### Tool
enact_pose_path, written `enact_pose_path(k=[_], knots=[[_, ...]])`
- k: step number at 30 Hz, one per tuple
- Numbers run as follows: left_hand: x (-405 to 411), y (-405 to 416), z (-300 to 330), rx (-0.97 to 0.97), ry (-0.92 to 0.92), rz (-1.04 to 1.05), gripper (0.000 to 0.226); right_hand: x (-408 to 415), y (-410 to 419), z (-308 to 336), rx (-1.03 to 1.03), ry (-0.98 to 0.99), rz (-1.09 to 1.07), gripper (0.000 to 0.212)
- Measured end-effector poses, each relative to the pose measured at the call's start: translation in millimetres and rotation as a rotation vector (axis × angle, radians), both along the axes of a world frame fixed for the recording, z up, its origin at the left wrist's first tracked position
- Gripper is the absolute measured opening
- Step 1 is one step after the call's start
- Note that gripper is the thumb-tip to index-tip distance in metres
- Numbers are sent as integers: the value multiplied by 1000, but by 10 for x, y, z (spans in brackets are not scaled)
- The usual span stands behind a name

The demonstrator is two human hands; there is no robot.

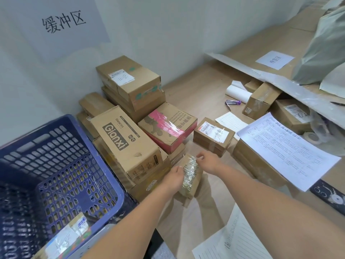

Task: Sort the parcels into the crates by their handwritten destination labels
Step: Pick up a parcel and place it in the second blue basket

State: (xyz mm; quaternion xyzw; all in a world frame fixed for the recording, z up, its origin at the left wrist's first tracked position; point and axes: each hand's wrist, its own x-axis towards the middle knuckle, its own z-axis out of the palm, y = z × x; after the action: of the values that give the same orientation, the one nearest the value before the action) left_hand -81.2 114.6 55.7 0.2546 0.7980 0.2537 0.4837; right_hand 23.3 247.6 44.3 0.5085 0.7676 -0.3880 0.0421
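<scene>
Both hands, left (174, 177) and right (208, 161), curl their fingers round a taped small parcel (190, 175) at six o'clock of the box pile (130, 116). The blue crate (61, 165) (at eight o'clock) holds one labelled packet (69, 238).

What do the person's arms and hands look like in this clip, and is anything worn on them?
Both forearms are bare as far as the frame shows: no sleeve, glove, watch, bracelet or ring shows on the left hand or the right hand. The upper arms are cut off by the frame's lower edge, so any sleeve higher up cannot be seen.
</scene>
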Motion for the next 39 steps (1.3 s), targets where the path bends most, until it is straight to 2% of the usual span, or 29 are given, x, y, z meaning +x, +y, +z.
enact_pose_path(k=[4,9,12,14,18,20,22,26,28,31,37,39], knots=[[94,19,238,54,32,-59,41,97,36,209,48,36,-65,32],[209,-37,801,188,85,-99,46,216,24,654,202,118,-168,32],[264,-110,1126,302,131,-125,37,222,-30,982,336,147,-258,38],[284,-186,1318,355,129,-94,38,194,-116,1196,396,206,-342,45],[279,-428,1714,520,117,5,51,101,-397,1635,505,403,-493,38],[234,-606,1936,600,125,67,60,22,-593,1847,494,528,-572,42],[150,-802,2109,690,120,147,54,-85,-811,2032,493,653,-607,44],[-155,-1278,2362,823,85,336,54,-383,-1311,2323,435,874,-610,32],[-338,-1542,2450,859,34,418,59,-545,-1613,2414,361,958,-590,33],[-635,-1979,2539,836,-38,524,62,-793,-2069,2500,281,1025,-501,35],[-1202,-2832,2537,873,-11,649,57,-1291,-2831,2485,144,1065,-303,30],[-1333,-3077,2533,891,7,670,55,-1432,-3041,2454,107,1045,-241,38]])
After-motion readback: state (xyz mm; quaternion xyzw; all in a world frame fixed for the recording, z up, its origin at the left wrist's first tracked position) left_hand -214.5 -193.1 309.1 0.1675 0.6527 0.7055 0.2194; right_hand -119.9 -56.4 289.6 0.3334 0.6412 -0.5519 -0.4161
